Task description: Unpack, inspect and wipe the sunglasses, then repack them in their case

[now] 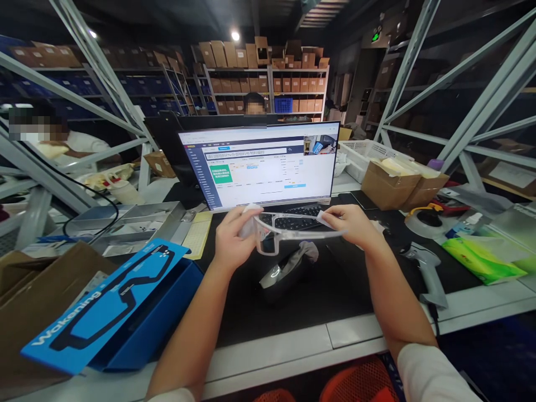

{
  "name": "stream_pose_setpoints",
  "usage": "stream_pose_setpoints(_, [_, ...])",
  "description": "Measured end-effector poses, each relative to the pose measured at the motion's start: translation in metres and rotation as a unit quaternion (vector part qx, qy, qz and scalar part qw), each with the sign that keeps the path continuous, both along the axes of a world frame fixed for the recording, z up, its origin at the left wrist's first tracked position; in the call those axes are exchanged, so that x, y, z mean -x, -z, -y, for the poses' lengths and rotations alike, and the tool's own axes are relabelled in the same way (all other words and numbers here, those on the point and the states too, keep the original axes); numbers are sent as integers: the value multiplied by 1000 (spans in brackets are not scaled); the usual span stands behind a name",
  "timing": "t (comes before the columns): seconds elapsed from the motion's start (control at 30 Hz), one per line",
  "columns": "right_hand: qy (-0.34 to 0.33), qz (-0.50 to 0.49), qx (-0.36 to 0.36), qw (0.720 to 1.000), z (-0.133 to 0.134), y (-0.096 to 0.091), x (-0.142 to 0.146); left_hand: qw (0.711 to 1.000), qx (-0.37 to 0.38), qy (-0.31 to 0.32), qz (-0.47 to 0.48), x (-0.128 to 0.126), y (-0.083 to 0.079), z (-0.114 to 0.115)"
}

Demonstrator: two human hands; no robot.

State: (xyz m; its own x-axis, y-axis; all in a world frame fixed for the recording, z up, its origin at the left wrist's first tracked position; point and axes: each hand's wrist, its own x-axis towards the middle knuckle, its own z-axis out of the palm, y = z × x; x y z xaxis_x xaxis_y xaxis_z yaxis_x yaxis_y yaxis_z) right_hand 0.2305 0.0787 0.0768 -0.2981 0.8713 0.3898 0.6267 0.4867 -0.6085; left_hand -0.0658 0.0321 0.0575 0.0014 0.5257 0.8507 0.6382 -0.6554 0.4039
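Note:
Both hands hold a pair of clear-framed glasses (280, 230) above the dark desk mat (318, 290), in front of the monitor (259, 164). My left hand (233, 237) is closed around the left lens with a small white cloth in its fingers. My right hand (352, 223) pinches the right temple arm. Under the glasses lies a dark glasses case (287, 269) with a grey pouch. A keyboard (293, 219) sits just behind the hands.
An open blue box with its lid (113, 301) lies at the near left beside a brown carton (37, 301). A barcode scanner (427, 268), tape roll (427, 220), green tissue pack (481, 259) and cardboard boxes (389, 184) stand right. People sit behind, among shelves.

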Motion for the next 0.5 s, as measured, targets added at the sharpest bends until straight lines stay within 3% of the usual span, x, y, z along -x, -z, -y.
stream_pose_setpoints(0.13, [-89, 19, 106, 990, -1, -3, 0, 995, 64, 81, 9, -9, 5, 2])
stream_pose_setpoints(0.23, [-214, 7, 213, 953, -1, -1, 6, 966, 152, 194, 75, -18, 10, 2])
stream_pose_setpoints(0.3, [-256, -62, 257, 930, -2, 6, 18, 925, 205, 264, 178, -26, 15, 0])
stream_pose_setpoints(0.37, [-251, -166, 272, 914, -5, 18, 34, 869, 246, 299, 308, -35, 21, -5])
stream_pose_setpoints(0.5, [-183, -348, 215, 894, -16, 38, 58, 759, 280, 286, 513, -48, 29, -17])
